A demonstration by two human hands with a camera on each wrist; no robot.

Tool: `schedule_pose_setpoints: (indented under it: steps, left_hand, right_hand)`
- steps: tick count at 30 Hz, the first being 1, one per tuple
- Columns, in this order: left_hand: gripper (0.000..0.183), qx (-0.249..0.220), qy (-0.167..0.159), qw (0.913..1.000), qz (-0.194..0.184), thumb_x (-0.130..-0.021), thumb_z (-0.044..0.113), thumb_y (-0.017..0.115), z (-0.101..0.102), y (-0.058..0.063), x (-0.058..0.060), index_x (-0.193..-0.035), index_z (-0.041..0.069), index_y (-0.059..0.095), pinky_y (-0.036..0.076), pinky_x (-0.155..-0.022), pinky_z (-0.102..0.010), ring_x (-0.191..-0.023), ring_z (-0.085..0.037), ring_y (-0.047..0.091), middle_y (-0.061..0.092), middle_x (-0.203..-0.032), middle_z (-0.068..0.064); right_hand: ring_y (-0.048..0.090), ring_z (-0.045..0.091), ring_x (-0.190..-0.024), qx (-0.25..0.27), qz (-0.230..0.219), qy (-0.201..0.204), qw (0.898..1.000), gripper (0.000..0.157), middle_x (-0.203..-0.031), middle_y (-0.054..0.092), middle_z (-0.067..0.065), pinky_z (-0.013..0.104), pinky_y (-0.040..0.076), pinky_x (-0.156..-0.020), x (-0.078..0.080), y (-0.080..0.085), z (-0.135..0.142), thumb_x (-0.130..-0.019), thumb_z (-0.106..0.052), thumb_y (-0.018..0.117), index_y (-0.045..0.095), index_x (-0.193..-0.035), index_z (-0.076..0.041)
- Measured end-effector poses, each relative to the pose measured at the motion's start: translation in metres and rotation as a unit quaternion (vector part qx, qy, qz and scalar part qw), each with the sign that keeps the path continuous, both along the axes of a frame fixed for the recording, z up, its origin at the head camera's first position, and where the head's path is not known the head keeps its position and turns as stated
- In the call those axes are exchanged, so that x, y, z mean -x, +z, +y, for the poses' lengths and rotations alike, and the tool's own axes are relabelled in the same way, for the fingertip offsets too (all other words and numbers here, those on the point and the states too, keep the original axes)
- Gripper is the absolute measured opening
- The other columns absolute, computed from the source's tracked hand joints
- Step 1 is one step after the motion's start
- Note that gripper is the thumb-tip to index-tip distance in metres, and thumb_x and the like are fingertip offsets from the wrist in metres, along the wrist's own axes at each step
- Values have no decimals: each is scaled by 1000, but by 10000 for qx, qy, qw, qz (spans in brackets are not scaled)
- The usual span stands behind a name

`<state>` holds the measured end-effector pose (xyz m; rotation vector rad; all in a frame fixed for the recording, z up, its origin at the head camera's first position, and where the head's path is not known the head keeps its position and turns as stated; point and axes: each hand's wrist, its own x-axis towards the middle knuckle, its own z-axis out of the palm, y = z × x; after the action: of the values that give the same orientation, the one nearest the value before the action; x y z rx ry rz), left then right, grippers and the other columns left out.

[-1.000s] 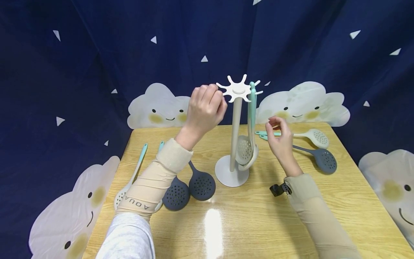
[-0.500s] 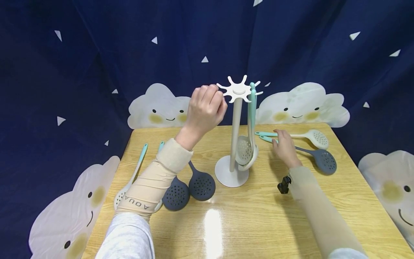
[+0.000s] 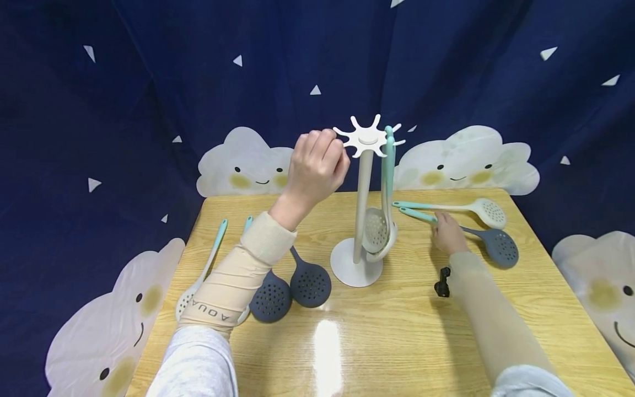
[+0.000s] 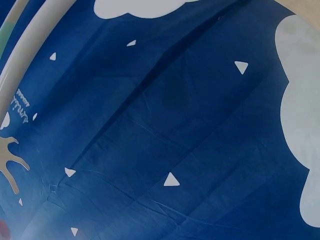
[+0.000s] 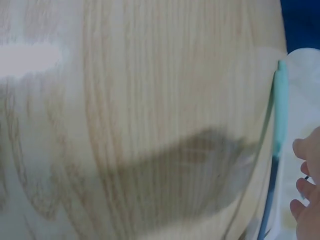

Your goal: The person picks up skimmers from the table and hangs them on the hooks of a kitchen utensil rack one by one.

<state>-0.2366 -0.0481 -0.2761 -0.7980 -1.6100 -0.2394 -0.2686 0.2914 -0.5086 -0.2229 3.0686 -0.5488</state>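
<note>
My left hand (image 3: 317, 165) is raised with curled fingers at the left arms of a white utensil rack (image 3: 368, 138), gripping an arm whose tip it hides. Two teal-handled utensils (image 3: 390, 171), a light slotted spoon (image 3: 375, 229) among them, hang on the rack's right. My right hand (image 3: 450, 234) reaches low over the handle of a dark grey skimmer (image 3: 501, 248) lying on the table. In the right wrist view my fingertips (image 5: 300, 148) stand just beside the teal and dark handle (image 5: 281, 110). A light skimmer (image 3: 488, 212) lies behind that dark one.
On the left lie two dark skimmers (image 3: 311, 284) and a light one (image 3: 213, 253), partly covered by my left forearm. The rack's round base (image 3: 349, 270) stands mid-table. A blue curtain (image 3: 278, 66) with cloud cutouts (image 3: 466, 160) borders the table (image 3: 377, 342).
My right hand has come down from the air, moving right and nearer the table, to the dark skimmer's handle. The left hand has stayed at the rack.
</note>
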Motion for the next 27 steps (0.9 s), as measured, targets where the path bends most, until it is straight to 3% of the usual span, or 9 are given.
schedule_pose_setpoints:
  steps: [6,15,21,27]
  left_hand:
    - [9,-2,-2,10000,12,-76,1,54,0,0,0,-72,0,47,39,-59,-34,-67,-28,47,54,-79,-13]
    - [9,18,-6,10000,23,-76,1,54,0,0,0,-71,1,47,39,-59,-34,-66,-28,47,53,-79,-13]
    - [9,30,-1,10000,28,-76,1,54,0,0,0,-72,1,46,39,-59,-34,-66,-28,47,53,-79,-13]
    - [8,22,2,10000,12,-76,0,54,0,-1,0,-72,1,46,39,-60,-34,-67,-28,47,53,-79,-13]
  right_hand:
    - [24,51,-122,-224,-505,-194,9983,50,-135,22,38,59,27,-98,2,-10,13,-92,-2,41,22,-136,13]
    - [22,53,-122,-506,-795,-207,9953,49,-134,20,40,59,24,-100,6,-18,28,-91,4,35,19,-135,16]
    - [16,53,-125,-685,-1249,-144,9897,52,-137,14,40,59,19,-102,8,-16,32,-91,3,35,13,-137,17]
    - [22,55,-121,-699,-1264,-224,9893,52,-134,19,40,61,24,-98,5,-13,29,-91,3,38,16,-137,16]
